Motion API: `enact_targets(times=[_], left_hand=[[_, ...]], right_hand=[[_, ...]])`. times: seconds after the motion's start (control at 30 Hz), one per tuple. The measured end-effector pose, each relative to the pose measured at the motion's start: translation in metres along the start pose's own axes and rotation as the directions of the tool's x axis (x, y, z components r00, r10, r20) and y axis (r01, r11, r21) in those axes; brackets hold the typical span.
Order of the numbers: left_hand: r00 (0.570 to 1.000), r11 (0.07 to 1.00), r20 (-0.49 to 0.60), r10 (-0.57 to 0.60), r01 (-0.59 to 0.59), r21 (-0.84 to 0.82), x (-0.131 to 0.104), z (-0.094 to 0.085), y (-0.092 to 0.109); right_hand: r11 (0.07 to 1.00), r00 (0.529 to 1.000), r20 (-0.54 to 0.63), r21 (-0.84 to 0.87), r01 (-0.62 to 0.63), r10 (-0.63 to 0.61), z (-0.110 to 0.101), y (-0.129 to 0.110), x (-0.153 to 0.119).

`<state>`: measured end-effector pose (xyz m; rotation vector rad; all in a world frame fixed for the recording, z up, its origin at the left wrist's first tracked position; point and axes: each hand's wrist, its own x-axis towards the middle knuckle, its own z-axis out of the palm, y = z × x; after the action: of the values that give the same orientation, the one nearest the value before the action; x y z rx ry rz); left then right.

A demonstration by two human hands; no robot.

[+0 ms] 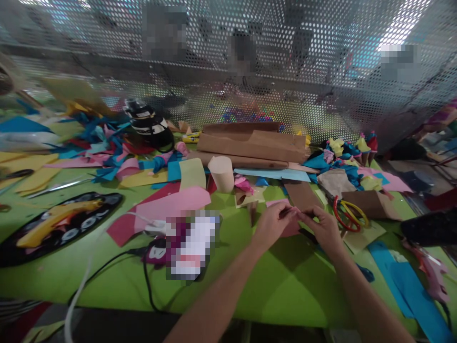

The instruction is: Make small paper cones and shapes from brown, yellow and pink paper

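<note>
Near the middle right of the green table (282, 290), a pink paper piece (292, 226) is between my two hands. My left hand (273, 223) pinches its left edge. My right hand (321, 227) pinches it on the right, and the fingertips of both hands nearly meet. Just below my right hand lies a dark, narrow object (307, 235), partly covered. Red and yellow scissor handles (348, 214) rest right of my right hand. Beyond my hands are a brown paper strip (303, 193) and a cream paper roll (221, 174) standing upright.
A phone (196, 245) and cables lie on the left. An oval black tray (64, 224) holds a yellow glue gun (59, 220). A pink glue gun (430, 271) and blue paper strips (407, 286) are at right. Rolled brown paper (250, 145) lies by the perforated screen (221, 62).
</note>
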<state>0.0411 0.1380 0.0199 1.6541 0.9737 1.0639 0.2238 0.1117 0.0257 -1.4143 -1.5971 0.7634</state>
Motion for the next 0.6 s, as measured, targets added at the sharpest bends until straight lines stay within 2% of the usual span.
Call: enact_targets(times=[0.1, 0.23, 0.37, 0.5, 0.6], left_hand=[[0.998, 0.995, 0.042, -0.054, 0.057, -0.087, 0.000, 0.002, -0.007], [0.997, 0.990, 0.027, -0.078, 0.081, -0.116, 0.001, 0.003, -0.012], [0.992, 0.985, 0.060, -0.110, 0.117, -0.128, 0.001, 0.003, -0.013], [0.993, 0.974, 0.048, -0.112, 0.119, -0.195, 0.001, 0.003, -0.011], [0.992, 0.984, 0.061, -0.114, 0.121, -0.127, 0.001, 0.003, -0.011]], right_hand=[[0.999, 1.000, 0.005, 0.036, -0.013, 0.013, 0.000, 0.002, 0.000], [0.999, 1.000, 0.010, 0.053, 0.001, -0.001, 0.001, 0.003, 0.001], [0.999, 1.000, -0.024, 0.038, 0.008, -0.007, 0.002, 0.004, 0.001], [0.999, 0.999, -0.040, 0.043, -0.003, 0.004, 0.001, 0.003, 0.001], [0.999, 1.000, -0.022, 0.050, 0.017, -0.016, 0.002, 0.000, 0.000]])
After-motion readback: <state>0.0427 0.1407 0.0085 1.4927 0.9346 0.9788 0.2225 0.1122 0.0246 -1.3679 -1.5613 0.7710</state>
